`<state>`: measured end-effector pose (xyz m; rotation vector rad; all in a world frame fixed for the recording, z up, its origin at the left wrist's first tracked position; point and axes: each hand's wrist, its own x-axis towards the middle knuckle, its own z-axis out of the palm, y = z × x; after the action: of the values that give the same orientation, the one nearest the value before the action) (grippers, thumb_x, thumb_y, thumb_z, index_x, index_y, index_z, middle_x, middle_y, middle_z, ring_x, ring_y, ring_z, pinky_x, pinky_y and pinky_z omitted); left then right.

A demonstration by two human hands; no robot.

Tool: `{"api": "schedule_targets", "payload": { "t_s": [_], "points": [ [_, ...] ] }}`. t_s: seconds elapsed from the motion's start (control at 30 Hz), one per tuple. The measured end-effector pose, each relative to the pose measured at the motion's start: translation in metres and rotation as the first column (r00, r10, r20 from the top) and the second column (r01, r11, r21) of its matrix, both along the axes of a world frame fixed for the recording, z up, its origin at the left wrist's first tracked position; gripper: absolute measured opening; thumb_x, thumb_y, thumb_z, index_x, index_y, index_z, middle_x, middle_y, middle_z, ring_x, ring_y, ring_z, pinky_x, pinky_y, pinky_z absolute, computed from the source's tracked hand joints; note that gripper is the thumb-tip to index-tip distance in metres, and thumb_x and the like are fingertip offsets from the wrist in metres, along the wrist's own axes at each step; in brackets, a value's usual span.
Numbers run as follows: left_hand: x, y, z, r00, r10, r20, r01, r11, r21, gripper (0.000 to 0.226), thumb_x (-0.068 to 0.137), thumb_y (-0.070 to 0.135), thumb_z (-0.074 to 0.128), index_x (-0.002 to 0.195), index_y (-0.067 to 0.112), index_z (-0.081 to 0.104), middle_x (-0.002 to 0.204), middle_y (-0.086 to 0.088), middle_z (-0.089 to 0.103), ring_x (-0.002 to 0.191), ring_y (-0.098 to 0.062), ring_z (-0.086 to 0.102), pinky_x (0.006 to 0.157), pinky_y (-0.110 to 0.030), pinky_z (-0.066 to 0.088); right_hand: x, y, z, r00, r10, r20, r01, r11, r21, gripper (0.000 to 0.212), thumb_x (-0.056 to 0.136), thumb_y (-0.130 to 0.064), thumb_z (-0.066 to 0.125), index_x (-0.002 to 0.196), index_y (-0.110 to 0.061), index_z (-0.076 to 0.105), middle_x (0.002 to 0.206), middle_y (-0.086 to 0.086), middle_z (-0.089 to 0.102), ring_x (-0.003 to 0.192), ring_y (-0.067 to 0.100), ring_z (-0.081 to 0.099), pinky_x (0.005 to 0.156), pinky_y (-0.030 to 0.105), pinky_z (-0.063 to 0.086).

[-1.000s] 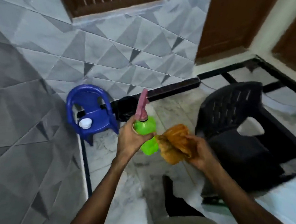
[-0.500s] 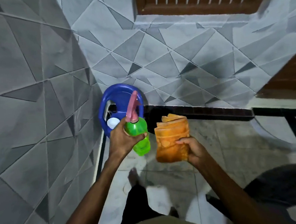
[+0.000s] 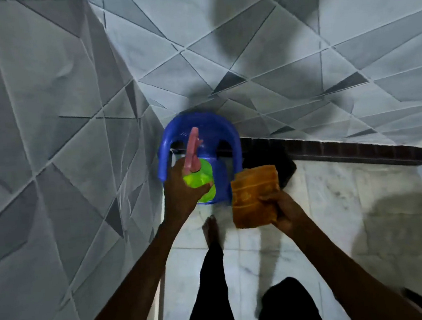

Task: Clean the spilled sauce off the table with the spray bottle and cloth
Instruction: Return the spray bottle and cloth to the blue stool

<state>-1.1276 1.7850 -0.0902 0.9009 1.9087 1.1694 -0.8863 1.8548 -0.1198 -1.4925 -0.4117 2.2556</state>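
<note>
Bottle and cloth held above the small chair

My left hand (image 3: 181, 188) grips the green spray bottle (image 3: 201, 181) over the blue chair (image 3: 224, 135); my right hand (image 3: 285, 210) holds the folded orange cloth (image 3: 254, 194) just beside.

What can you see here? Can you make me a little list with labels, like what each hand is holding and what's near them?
left hand: grips the green spray bottle, pink nozzle pointing up
right hand: holds the folded orange cloth
blue chair: small, plastic, in the corner where the tiled walls meet, behind the bottle
floor: pale marble tiles
bare foot: on the floor, toes toward the chair
table and sauce: not in view
</note>
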Motion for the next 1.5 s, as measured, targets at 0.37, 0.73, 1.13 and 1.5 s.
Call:
{"api": "schedule_targets", "payload": {
  "t_s": [0.37,0.73,1.13,1.5],
  "points": [
    [-0.128,0.125,-0.254,0.992,-0.084,0.09,0.085,0.996,0.002,0.088,0.061,-0.009,0.084,0.129,0.037,0.052,0.129,-0.005,0.06,0.116,-0.038,0.059,0.091,-0.061,0.051,-0.136,0.093,-0.258,0.964,-0.031,0.265,0.015,0.998,0.066,0.071,0.065,0.001,0.06,0.135,-0.006,0.051,0.119,0.027,0.064,0.101,0.044,0.065,0.079,0.057,0.059],
    [-0.145,0.157,-0.392,0.976,-0.003,-0.217,-0.029,0.989,-0.145,0.081,0.054,0.042,0.088,0.126,0.033,0.051,0.126,0.005,0.062,0.114,-0.019,0.06,0.096,-0.041,0.051,-0.192,0.141,-0.435,0.946,-0.049,0.321,0.025,0.997,0.077,0.066,0.081,0.015,0.051,0.137,-0.019,0.051,0.113,0.009,0.067,0.095,0.027,0.065,0.072,0.039,0.058],
    [-0.125,0.154,-0.401,0.944,0.013,-0.33,-0.063,0.988,-0.143,0.083,0.056,0.046,0.085,0.128,0.022,0.052,0.123,0.001,0.054,0.109,-0.011,0.054,0.082,-0.011,0.041,-0.216,0.14,-0.465,0.635,0.052,0.771,-0.383,0.888,0.255,0.041,0.089,-0.004,0.06,0.13,-0.004,0.054,0.116,0.011,0.063,0.106,0.028,0.059,0.09,0.025,0.045],
    [-0.123,0.148,-0.409,0.928,-0.135,-0.349,0.073,0.98,-0.185,0.092,0.061,0.063,0.081,0.135,0.021,0.046,0.128,0.0,0.053,0.118,-0.014,0.048,0.082,-0.008,0.034,-0.196,0.148,-0.456,0.215,0.284,0.935,-0.75,0.661,-0.028,0.063,0.095,-0.041,0.059,0.142,-0.004,0.038,0.14,0.022,0.046,0.124,0.038,0.053,0.099,0.046,0.045]
  ]
}}
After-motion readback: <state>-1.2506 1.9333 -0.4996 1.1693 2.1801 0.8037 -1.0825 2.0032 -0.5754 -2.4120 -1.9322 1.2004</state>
